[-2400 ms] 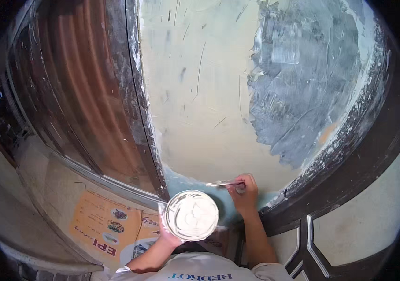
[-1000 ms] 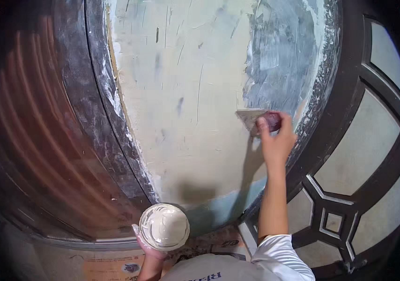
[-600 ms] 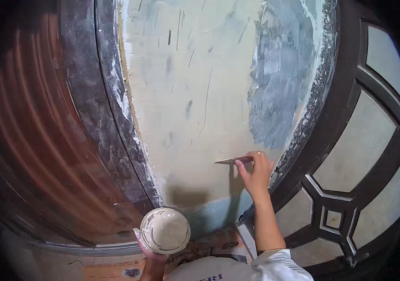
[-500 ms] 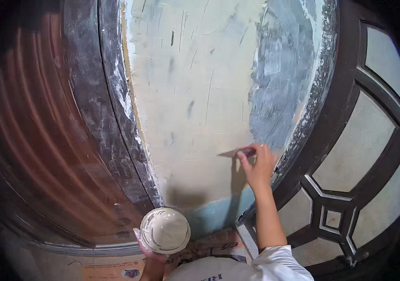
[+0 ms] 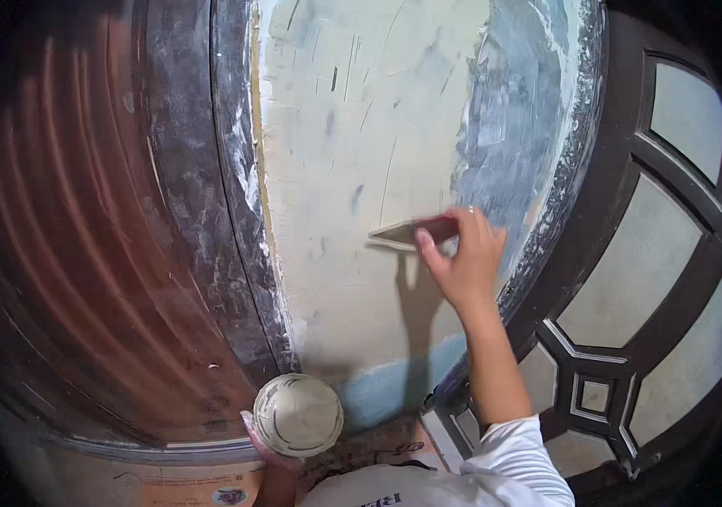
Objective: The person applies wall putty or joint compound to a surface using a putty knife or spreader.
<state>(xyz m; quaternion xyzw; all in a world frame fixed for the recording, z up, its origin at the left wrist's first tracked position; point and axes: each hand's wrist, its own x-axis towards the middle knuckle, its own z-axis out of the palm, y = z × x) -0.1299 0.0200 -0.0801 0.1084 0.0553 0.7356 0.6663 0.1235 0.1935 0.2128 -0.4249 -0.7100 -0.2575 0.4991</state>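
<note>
My right hand (image 5: 475, 266) is closed on a flat scraper (image 5: 395, 236), thumb on the near side and fingers behind. The pointed corner of its blade is at the wall, over a broad coat of cream-coloured putty (image 5: 327, 194); I cannot tell whether its edge presses on the surface. Low on the left, my left hand (image 5: 270, 450) supports a round bowl (image 5: 260, 410) from its outer side. Pale putty (image 5: 300, 411) lies inside the bowl, with dark streaks around the wall. Most of the left hand's fingers are hidden under the bowl.
Grey bare wall (image 5: 509, 118) runs along the coat's right side, and a pale blue strip (image 5: 386, 393) lies below it. A dark frame (image 5: 179, 160) and reddish-brown panel (image 5: 82, 253) stand left. On the right is a dark lattice door (image 5: 585, 237) with pale panes. Printed cardboard (image 5: 192, 490) covers the floor.
My right hand has moved up the wall with the scraper, and more of the scraper's face shows. The view has shifted slightly. My left hand holds the bowl in the same place.
</note>
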